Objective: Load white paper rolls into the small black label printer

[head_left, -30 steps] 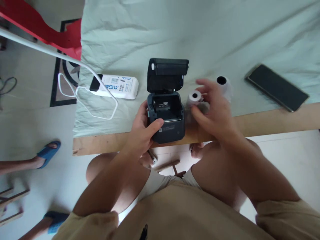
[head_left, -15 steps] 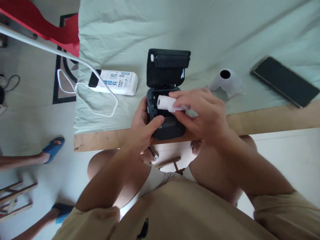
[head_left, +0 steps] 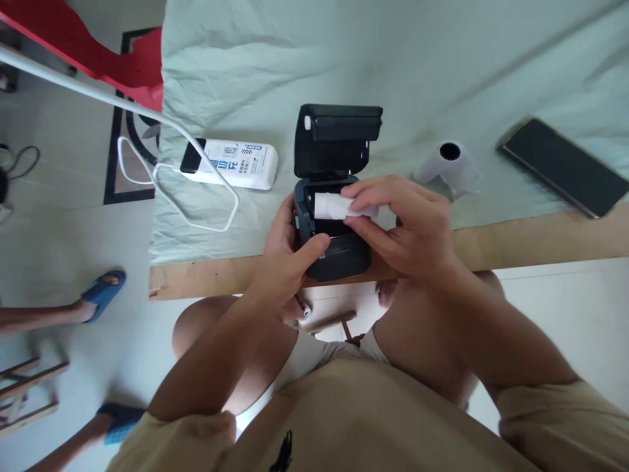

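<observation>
- Your right hand (head_left: pixel 403 229) pinches a small white paper roll (head_left: pixel 334 206) by its right end, fingertips closed on it, and holds it lying sideways in the open bay of the black printer (head_left: pixel 331 226).
- Your left hand (head_left: pixel 285 255) clasps the printer's left side, thumb pressed across the front edge and fingers wrapped behind, so the body is pinned against the wooden table edge (head_left: pixel 540 239).
- The step in hand looks like seating the roll. It sits at the mouth of the bay, and whether it has dropped fully in cannot be told from here.
- The next move, as I judge it, calls for the roll to lie square between the bay walls, with a loose end drawn toward the front slot before the raised lid (head_left: pixel 338 137) comes down.
- A second paper roll (head_left: pixel 448 164) stands on end on the pale cloth (head_left: pixel 442 65), well apart to the right, with a dark phone (head_left: pixel 565 167) beyond it.
- To the left lies a white power bank (head_left: pixel 230 164) with a white cable (head_left: pixel 196 196) looping from it. Blue characters are printed on its face, too small to read surely.
- A small label on the printer's front is unreadable.
</observation>
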`<state>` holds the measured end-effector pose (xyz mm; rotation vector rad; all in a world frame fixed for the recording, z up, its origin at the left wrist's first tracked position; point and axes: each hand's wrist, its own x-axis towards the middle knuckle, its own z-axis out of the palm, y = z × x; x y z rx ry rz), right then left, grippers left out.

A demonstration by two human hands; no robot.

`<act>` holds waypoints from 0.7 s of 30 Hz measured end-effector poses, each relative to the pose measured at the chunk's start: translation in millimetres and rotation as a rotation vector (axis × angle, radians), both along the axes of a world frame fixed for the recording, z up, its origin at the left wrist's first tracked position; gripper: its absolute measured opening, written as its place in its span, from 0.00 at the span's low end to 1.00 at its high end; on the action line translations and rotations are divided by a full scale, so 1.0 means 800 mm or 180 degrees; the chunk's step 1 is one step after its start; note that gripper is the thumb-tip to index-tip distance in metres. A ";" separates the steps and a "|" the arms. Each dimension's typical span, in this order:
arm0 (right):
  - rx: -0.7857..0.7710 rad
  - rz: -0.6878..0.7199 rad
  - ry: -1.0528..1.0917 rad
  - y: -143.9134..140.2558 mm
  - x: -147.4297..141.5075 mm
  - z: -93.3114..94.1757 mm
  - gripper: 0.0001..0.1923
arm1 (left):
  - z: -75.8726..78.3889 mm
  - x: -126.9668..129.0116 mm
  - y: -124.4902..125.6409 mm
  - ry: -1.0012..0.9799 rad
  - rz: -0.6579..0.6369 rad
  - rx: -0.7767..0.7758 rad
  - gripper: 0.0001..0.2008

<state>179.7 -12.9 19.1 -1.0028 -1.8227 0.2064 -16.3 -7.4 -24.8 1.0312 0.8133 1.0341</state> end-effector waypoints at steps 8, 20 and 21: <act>0.0024 0.0067 0.0062 0.004 0.001 -0.007 0.05 | -0.001 0.002 0.001 -0.0114 -0.0020 -0.0042 0.39; -0.0012 0.0104 0.0348 0.002 0.000 -0.012 0.06 | -0.007 0.001 0.006 -0.0115 -0.0002 -0.0097 0.39; 0.0013 0.0073 0.0367 0.001 -0.001 -0.011 0.07 | -0.007 0.001 0.006 -0.0093 -0.0009 -0.0081 0.39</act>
